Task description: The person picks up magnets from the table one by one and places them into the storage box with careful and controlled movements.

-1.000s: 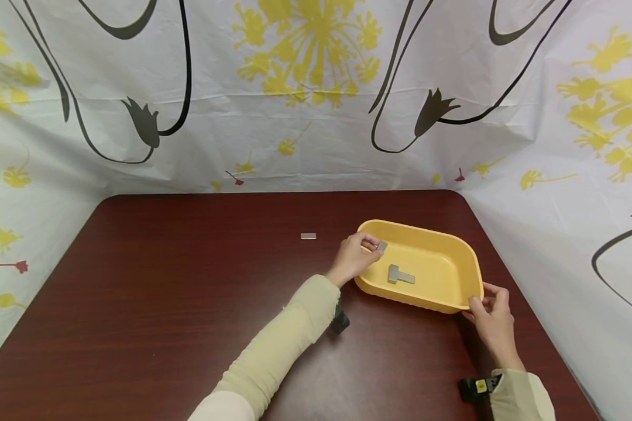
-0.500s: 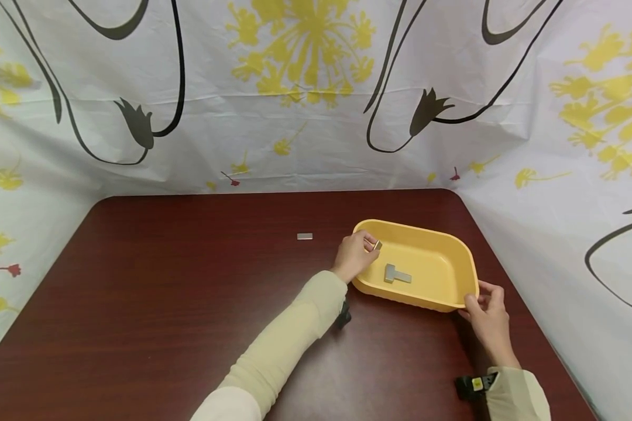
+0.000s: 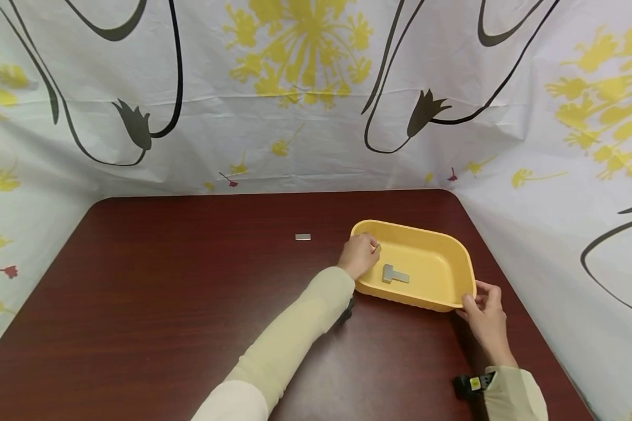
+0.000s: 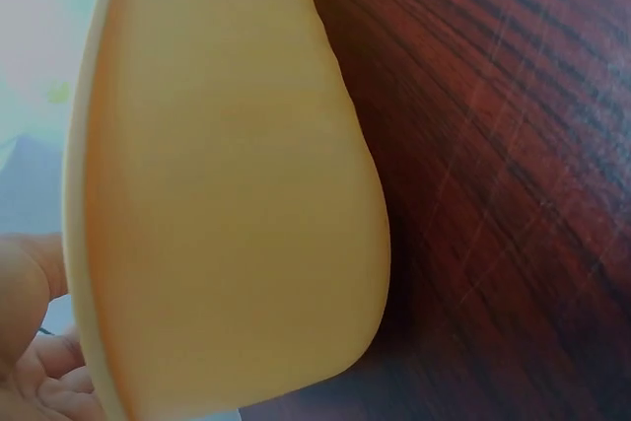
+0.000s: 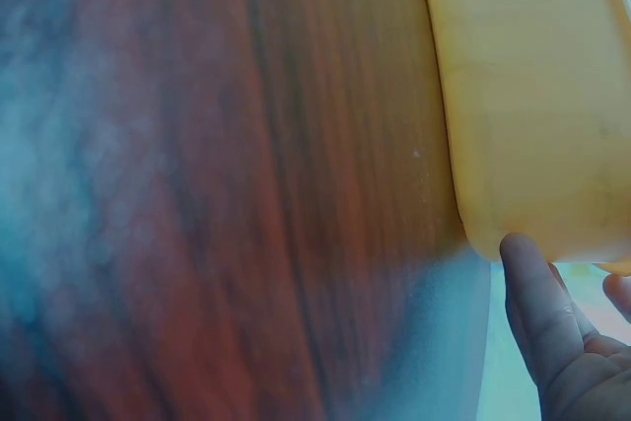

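A yellow plastic basin (image 3: pixel 432 263) stands on the table, with two small silver metal blocks (image 3: pixel 395 274) touching in a T shape on its floor. My left hand (image 3: pixel 359 256) reaches over its left end and pinches another small silver block (image 3: pixel 377 248), mostly hidden by the fingers. In the left wrist view that hand (image 4: pixel 39 327) shows only in part, behind the basin's wall. My right hand (image 3: pixel 488 321) grips the basin's near right corner, thumb on the rim. From the right wrist, a finger of this hand (image 5: pixel 562 332) lies against the basin's underside.
One flat silver block (image 3: pixel 302 237) lies on the dark wooden table (image 3: pixel 153 304), left of the basin. A white patterned cloth (image 3: pixel 305 158) hangs behind the table and along both sides.
My left hand turns and dips slightly lower into the basin, so the block it pinches is now mostly covered. The right hand keeps its grip; the whole view shifts slightly.
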`<state>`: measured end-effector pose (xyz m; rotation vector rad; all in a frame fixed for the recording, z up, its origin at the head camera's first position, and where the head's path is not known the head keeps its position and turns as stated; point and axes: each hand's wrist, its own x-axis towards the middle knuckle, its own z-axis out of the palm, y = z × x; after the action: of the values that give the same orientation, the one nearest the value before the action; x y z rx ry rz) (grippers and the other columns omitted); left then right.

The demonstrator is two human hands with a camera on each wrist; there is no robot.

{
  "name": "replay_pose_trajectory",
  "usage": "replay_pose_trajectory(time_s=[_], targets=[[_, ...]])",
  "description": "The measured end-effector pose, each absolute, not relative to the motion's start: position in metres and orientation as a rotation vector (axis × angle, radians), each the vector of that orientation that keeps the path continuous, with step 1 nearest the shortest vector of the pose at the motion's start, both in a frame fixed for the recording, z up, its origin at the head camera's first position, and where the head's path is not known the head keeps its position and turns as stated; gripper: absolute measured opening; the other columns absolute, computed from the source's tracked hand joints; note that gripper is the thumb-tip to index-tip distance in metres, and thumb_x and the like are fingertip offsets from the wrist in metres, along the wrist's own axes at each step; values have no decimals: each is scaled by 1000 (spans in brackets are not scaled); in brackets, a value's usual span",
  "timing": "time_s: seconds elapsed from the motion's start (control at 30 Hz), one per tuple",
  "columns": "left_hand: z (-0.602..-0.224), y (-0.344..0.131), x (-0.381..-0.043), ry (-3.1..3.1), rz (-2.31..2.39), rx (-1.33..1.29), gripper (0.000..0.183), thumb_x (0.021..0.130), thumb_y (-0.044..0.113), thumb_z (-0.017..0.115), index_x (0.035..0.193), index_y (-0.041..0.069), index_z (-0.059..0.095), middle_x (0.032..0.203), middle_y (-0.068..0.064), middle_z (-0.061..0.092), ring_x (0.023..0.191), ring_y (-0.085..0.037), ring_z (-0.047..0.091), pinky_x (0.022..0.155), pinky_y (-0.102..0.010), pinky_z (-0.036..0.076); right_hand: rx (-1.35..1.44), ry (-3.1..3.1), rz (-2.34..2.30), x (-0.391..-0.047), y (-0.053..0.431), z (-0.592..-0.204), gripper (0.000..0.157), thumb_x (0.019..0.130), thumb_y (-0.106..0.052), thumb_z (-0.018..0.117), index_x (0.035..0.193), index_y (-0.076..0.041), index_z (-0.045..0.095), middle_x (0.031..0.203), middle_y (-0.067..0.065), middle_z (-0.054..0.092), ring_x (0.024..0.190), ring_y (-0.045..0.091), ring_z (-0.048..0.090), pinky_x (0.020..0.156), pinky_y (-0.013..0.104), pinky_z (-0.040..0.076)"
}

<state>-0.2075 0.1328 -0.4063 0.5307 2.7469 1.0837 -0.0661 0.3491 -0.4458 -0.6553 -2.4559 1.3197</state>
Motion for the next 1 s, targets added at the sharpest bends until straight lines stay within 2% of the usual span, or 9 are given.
replay_pose_trajectory(time_s=[0.2, 0.5, 0.6, 0.77, 0.87, 1.0], targets=[[-409, 142, -210, 2763, 978, 594, 14, 88, 17, 55, 96, 7, 62, 90, -2, 62, 70, -10, 55, 59, -17, 41, -630, -2456, 1323, -66, 349, -448, 43, 87, -15, 39, 126, -2, 29, 93, 16, 47, 65, -2, 53, 58, 18, 49], [-409, 149, -211, 2692, 984, 517, 19, 90, 16, 51, 103, 6, 61, 98, -5, 61, 62, -10, 52, 54, -19, 39, -638, -2437, 1329, -67, 351, -448, 42, 87, -14, 40, 125, -3, 30, 91, 14, 48, 66, 0, 54, 58, 19, 50], [-410, 150, -212, 2681, 1001, 479, 22, 91, 17, 50, 108, 7, 60, 103, -5, 61, 67, -11, 56, 56, -19, 41, -631, -2451, 1334, -67, 351, -447, 43, 87, -14, 40, 127, -3, 29, 94, 16, 47, 66, -1, 53, 59, 19, 49], [-412, 151, -214, 2649, 1072, 408, 26, 90, 7, 48, 115, 7, 56, 109, -6, 58, 80, -17, 59, 62, -22, 44, -644, -2448, 1307, -67, 351, -449, 41, 87, -14, 41, 125, -3, 30, 91, 12, 47, 65, 0, 53, 57, 18, 49], [-413, 151, -214, 2640, 1114, 401, 29, 89, 3, 47, 116, 7, 54, 107, -7, 59, 81, -17, 58, 63, -22, 44, -643, -2447, 1297, -68, 352, -451, 41, 86, -13, 40, 124, -2, 31, 90, 13, 48, 64, -1, 53, 57, 19, 49], [-414, 150, -215, 2629, 1149, 455, 29, 87, 6, 52, 116, 7, 52, 93, -6, 61, 77, -13, 57, 62, -20, 44, -637, -2445, 1310, -67, 352, -450, 41, 86, -13, 40, 125, -3, 31, 92, 16, 48, 64, -1, 53, 57, 19, 50]])
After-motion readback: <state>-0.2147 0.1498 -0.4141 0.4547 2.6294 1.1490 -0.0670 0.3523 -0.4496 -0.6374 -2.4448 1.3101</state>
